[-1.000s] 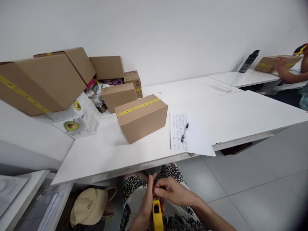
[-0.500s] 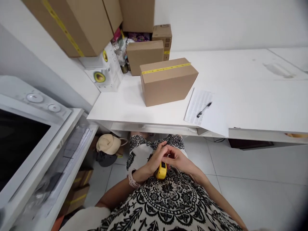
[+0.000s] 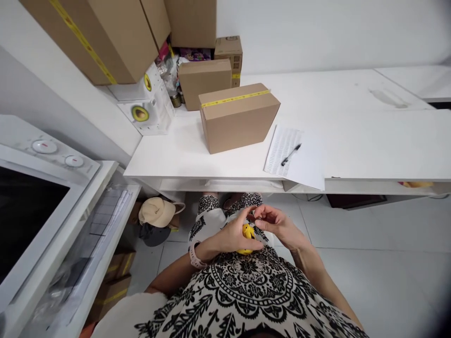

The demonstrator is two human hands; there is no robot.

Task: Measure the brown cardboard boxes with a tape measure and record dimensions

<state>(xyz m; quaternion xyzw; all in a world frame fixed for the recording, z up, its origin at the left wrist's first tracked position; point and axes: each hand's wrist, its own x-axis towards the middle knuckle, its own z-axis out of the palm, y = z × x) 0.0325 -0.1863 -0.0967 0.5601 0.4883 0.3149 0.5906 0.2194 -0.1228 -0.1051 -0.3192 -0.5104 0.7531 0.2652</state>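
Note:
My left hand (image 3: 230,237), with a pale-strapped watch on its wrist, is wrapped round a yellow tape measure (image 3: 248,231) just in front of my lap. Its thumb lies across the near side of the case, which is partly hidden by the hand. Close by on the right, my right hand (image 3: 283,228) has its fingers curled and pinched near the left fingertips. What it pinches, if anything, is too small to make out. On the table beyond stands a closed cardboard box (image 3: 241,122) with yellow tape along its top.
A printed sheet (image 3: 299,157) with a black pen (image 3: 291,155) lies at the edge of the white table (image 3: 366,145). Cardboard boxes (image 3: 206,82) and avocado-printed cartons (image 3: 148,115) are stacked at the back left. A microwave (image 3: 38,188) stands left; a beige cap (image 3: 157,211) sits low beside it.
My left hand has turned, bringing its thumb across the tape measure. My right hand has drawn slightly away to the right. The view has shifted a little.

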